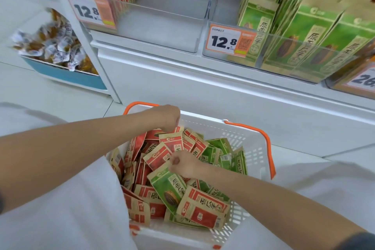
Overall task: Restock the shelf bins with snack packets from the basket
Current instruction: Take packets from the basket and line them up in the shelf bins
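A white plastic basket [205, 123] with orange handles stands below the clear plastic shelf bins [166, 18], full of red and green paper snack packets [203, 209]. The left hand [165, 116] is at its far rim, fingers curled down onto the packets; whether it grips one I cannot tell. The right hand [185, 163], in the middle, pinches the edge of a red packet [157, 156] with thumb and curled fingers.

The basket [239, 128] is matt white plastic with perforated walls and orange plastic handles [268, 144]. The snack packets [203, 209] in it look like matt brown kraft paper with smooth red or green printed panels. Above the basket, the shelf bins [162, 32] are clear, glossy plastic carrying smooth card price tags [223, 40]. Up and left of the basket, small wrapped snacks [54, 46] show crinkly, shiny film.
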